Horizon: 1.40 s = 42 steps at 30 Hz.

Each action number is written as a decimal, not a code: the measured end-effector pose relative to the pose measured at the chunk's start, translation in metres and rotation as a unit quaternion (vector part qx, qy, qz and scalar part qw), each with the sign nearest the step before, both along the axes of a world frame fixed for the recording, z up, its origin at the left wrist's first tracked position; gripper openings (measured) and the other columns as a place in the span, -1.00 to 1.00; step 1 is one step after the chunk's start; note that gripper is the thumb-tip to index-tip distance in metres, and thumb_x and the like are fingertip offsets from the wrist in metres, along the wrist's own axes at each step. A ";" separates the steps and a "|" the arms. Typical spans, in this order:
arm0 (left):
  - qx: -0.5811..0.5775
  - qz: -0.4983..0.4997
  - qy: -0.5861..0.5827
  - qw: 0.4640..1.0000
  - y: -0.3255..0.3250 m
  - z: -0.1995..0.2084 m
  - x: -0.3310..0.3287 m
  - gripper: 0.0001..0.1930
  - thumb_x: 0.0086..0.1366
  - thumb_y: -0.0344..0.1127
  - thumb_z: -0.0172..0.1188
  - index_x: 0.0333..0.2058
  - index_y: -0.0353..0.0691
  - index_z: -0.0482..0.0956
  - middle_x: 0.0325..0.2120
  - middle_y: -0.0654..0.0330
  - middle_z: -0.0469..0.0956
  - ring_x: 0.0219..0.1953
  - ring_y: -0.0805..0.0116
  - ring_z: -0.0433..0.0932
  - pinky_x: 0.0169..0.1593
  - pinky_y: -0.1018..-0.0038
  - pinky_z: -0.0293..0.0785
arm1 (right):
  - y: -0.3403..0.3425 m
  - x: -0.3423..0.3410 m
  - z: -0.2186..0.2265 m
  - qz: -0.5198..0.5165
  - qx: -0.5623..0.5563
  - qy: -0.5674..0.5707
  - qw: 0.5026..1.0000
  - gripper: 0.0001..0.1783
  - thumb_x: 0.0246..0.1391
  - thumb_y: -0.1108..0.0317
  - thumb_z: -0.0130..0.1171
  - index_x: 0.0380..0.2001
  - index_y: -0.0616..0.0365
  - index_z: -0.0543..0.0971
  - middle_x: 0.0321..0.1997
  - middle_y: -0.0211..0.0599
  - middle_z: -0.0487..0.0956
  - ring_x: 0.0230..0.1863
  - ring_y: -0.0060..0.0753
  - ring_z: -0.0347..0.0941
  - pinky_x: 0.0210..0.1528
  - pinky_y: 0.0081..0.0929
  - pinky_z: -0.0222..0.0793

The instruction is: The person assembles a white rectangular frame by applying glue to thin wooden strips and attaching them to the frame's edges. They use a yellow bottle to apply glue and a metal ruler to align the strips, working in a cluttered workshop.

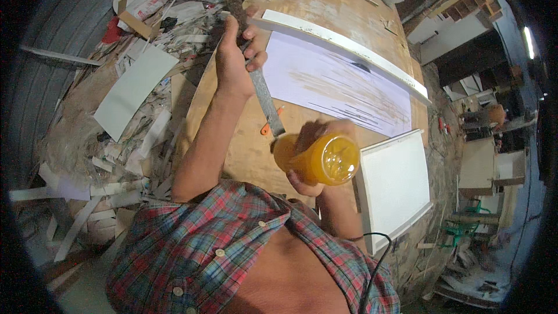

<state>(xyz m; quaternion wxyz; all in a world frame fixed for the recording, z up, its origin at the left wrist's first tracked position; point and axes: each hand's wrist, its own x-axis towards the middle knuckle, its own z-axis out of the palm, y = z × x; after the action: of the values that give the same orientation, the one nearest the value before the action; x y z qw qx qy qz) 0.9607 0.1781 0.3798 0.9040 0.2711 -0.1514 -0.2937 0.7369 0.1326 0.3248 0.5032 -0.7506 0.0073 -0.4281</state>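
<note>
My left hand is closed around a long, narrow, grey flat strip, worn and smeared along its surface. The strip slants from the top of the view down toward my right hand. That hand is wrapped round a clear bottle of yellow-orange liquid, tipped with its base up toward me. The bottle's narrow end is at the strip's lower end; whether they touch I cannot tell. Just left of the strip, an orange-handled tool lies on the wooden table.
Beyond my hands, a pale panel with brown streaks lies on the table, a white strip along its far edge. A white shallow panel stands at the right. Scraps and offcuts heap up on the left. A black cable crosses my right arm.
</note>
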 end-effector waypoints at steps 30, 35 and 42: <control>-0.001 0.011 -0.003 1.000 0.011 0.003 0.006 -0.51 0.49 0.07 -0.16 0.18 -0.13 0.38 -0.53 0.52 0.19 -0.63 0.70 0.05 -0.67 0.70 -0.09 | -0.001 0.048 0.078 0.108 0.076 -0.131 0.983 -0.23 -0.35 0.22 0.47 -0.10 0.05 0.20 -0.28 -0.30 0.33 -0.32 -0.35 0.28 -0.26 -0.38 0.28; 0.011 0.052 0.027 0.998 0.005 -0.013 0.022 -0.51 0.49 0.08 -0.16 0.17 -0.13 0.40 -0.52 0.52 0.20 -0.62 0.70 0.06 -0.67 0.69 -0.07 | 0.004 0.042 -0.012 0.060 0.005 -0.008 0.998 -0.21 -0.34 0.18 0.50 -0.09 0.04 0.20 -0.22 -0.26 0.33 -0.22 -0.29 0.29 -0.16 -0.33 0.29; -0.029 0.057 0.000 0.998 0.024 -0.003 0.033 -0.52 0.49 0.05 -0.14 0.16 -0.16 0.38 -0.53 0.52 0.20 -0.62 0.71 0.06 -0.68 0.69 -0.07 | 0.018 -0.060 -0.001 -0.097 0.034 0.093 0.990 -0.18 -0.33 0.13 0.55 -0.08 0.02 0.20 -0.14 -0.20 0.34 -0.09 -0.21 0.30 -0.02 -0.25 0.31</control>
<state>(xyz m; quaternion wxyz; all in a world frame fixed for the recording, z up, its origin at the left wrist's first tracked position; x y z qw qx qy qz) 0.9939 0.2020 0.3770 0.9269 0.2528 -0.1440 -0.2369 0.6770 0.1503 0.3235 0.4818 -0.7655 0.1412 -0.4025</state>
